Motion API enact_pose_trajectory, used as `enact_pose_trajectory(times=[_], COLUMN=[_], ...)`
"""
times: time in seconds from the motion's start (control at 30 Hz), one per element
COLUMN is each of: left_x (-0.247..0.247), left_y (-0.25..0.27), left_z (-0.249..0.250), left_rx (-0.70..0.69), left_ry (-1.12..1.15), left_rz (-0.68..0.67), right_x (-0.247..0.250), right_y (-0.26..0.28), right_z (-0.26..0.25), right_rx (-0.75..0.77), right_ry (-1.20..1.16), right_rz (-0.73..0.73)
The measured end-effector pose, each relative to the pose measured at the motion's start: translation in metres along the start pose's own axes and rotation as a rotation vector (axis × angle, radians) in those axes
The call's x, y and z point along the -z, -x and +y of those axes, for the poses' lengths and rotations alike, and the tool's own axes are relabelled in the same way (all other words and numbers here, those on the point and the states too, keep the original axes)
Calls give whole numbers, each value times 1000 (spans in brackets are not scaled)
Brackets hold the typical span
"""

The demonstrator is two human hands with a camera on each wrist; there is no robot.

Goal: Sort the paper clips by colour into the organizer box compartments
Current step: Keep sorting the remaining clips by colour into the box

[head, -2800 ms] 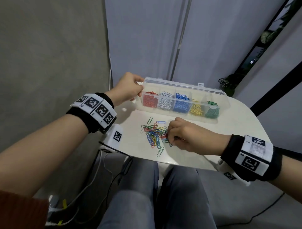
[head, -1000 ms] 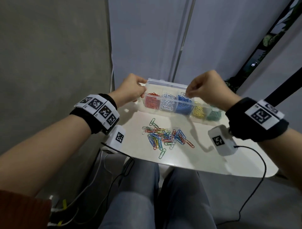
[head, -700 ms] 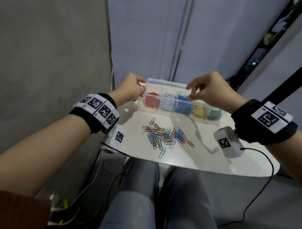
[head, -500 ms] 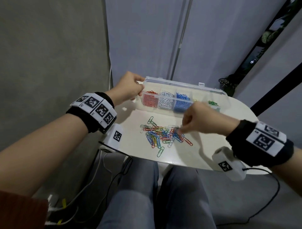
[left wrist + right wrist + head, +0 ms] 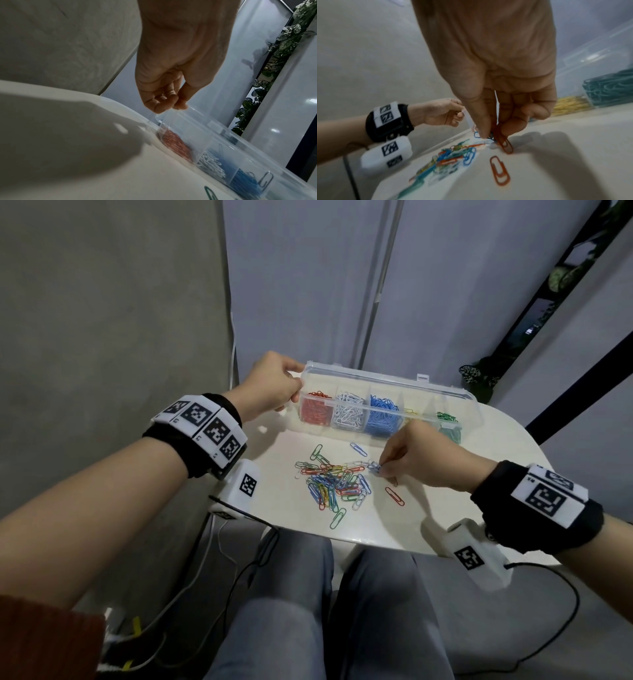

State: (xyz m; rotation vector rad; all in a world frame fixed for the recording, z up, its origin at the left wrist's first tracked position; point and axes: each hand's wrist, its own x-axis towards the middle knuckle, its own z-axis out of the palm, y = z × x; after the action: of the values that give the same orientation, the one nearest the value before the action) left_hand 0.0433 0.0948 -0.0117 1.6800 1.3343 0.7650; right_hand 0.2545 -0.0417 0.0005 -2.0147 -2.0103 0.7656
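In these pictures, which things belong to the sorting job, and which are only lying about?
Belong to the job:
- organizer box, held by the left hand
- pile of mixed clips
- red clip pinched by the right hand
- loose red clip

Only lying about:
- white table
- plant
- black cable

Indoor recording or office-like corner. A small white rounded bench [image 5: 445,518] stands against a rough grey plaster wall [image 5: 113,313] and pale grey smooth panels [image 5: 308,285]. Beyond the hands, to the right, a dark shelf frame [image 5: 548,299] carries speckled green foliage [image 5: 478,376]. Marker-tagged wristbands [image 5: 205,422] with cables indicate instrumented data capture.
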Motion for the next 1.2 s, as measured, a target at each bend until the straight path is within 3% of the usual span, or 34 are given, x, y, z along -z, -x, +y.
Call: enact_pose_trajectory(times=[0.4, 0.83, 1.2], left_x=[1, 1, -1], left_y=[0, -2, -3], left_z=[0, -2, -2], left_rx=[-6, 0, 7], left_ry=[-1, 9, 13], left_rz=[-1, -5, -4], right_x=[16, 8, 9], right_y=[0, -2, -5], right_z=[-1, 3, 8], right_rx=[-190, -230, -134], right_ry=[-639, -585, -438], right_rz=[-36, 41, 137])
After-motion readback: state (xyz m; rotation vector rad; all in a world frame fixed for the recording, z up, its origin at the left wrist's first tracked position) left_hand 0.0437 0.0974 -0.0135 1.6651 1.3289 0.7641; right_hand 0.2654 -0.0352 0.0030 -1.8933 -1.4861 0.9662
